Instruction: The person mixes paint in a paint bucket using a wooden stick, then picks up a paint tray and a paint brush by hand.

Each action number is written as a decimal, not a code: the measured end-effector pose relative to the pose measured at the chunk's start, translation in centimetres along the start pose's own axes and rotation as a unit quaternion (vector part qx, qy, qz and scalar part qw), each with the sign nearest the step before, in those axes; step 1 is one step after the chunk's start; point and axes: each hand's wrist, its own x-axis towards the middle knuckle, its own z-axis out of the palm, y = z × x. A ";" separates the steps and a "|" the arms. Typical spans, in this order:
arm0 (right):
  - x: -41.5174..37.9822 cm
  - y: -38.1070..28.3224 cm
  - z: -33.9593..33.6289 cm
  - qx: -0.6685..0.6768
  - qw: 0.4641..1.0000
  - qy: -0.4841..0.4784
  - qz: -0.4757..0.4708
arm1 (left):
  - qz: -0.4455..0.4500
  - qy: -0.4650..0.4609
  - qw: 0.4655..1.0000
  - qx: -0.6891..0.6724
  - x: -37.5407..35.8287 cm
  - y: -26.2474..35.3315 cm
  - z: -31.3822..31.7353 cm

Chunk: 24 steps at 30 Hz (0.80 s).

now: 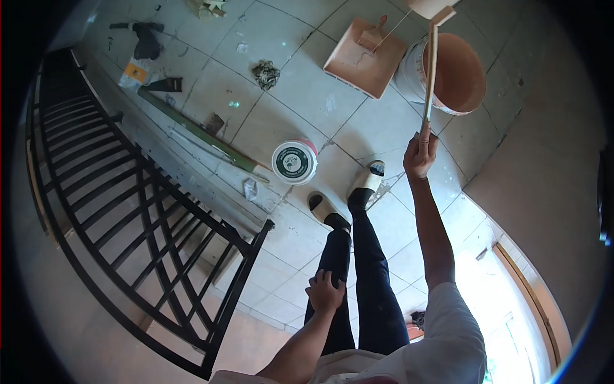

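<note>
In my right hand [420, 153] is the lower end of a long wooden stick [431, 77], the fingers wrapped round it and one finger stretched along it. The stick reaches up across the rim of a paint bucket [470, 73] with peach-coloured insides. Its angled top end lies beside a peach-coloured cylinder [430, 5], cut off by the upper edge of the view. My left hand [325, 292] rests on my left leg near the knee, holding nothing, fingers bent and apart. Left of the bucket, a peach-stained paint tray [348, 67] holds a paintbrush [372, 35].
A lidded white tub [294, 163] stands in front of my feet. A black metal railing [147, 217] curves along the left, beside a green strip [192, 128]. A handsaw [165, 84], a crumpled rag [265, 74] and scraps lie on the tiled floor [300, 240]. A wall [531, 166] rises right.
</note>
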 end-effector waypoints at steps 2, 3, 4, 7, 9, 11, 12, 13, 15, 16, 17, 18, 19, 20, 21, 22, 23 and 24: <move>-0.5 -0.5 0.0 0.006 1.000 0.020 -0.005 | 0.016 0.003 1.000 0.012 0.9 -0.5 0.0; -1.0 -0.9 0.1 0.007 1.000 0.015 -0.002 | 0.013 -0.002 1.000 0.014 1.0 -0.6 0.0; -1.6 -1.4 0.2 0.005 1.000 0.023 0.005 | 0.016 -0.008 1.000 0.018 1.0 -0.6 -0.2; -3.1 -3.0 0.7 0.000 0.999 0.036 0.027 | 0.023 -0.019 0.999 0.029 1.4 -0.3 -0.8; -4.1 -4.0 1.3 -0.003 0.998 0.043 0.049 | 0.023 -0.025 0.999 0.035 1.7 -0.5 -1.0; -4.8 -5.2 1.6 -0.006 0.997 0.044 0.065 | 0.041 -0.018 0.998 0.036 1.9 -0.7 -1.2; -5.1 -5.8 1.8 -0.007 0.996 0.045 0.083 | 0.042 -0.019 0.998 0.038 2.0 -0.8 -1.3; -5.3 -6.0 2.0 -0.004 0.995 0.045 0.088 | 0.049 -0.013 0.998 0.037 2.1 -0.8 -1.5; -5.8 -6.4 2.5 -0.004 0.993 0.052 0.102 | 0.057 -0.005 0.998 0.038 2.3 -0.9 -1.8; -6.0 -6.5 2.7 -0.006 0.992 0.056 0.112 | 0.052 -0.015 0.998 0.027 2.3 -0.9 -1.7; -6.0 -6.4 2.8 -0.006 0.992 0.057 0.113 | 0.047 -0.026 0.998 0.016 2.4 -1.0 -1.7; -6.1 -6.3 3.0 -0.008 0.992 0.058 0.113 | 0.048 -0.027 0.998 0.017 2.4 -1.1 -1.7; -6.3 -6.3 3.0 -0.010 0.992 0.058 0.112 | 0.052 -0.023 0.998 0.016 2.4 -1.3 -1.7; -6.4 -6.3 3.1 -0.010 0.992 0.056 0.113 | 0.056 -0.018 0.998 0.015 2.4 -1.4 -1.7; -6.5 -6.4 3.3 -0.009 0.991 0.052 0.121 | 0.055 -0.018 0.998 0.014 2.4 -1.5 -1.7; -6.5 -6.3 3.3 -0.008 0.990 0.048 0.128 | 0.060 -0.012 0.998 0.019 2.3 -1.7 -1.7; -6.4 -6.2 3.4 -0.010 0.991 0.050 0.125 | 0.066 -0.005 0.998 0.021 2.4 -1.6 -1.7; -6.3 -6.3 3.6 -0.012 0.992 0.054 0.113 | 0.070 -0.001 0.997 0.017 2.6 -1.4 -1.7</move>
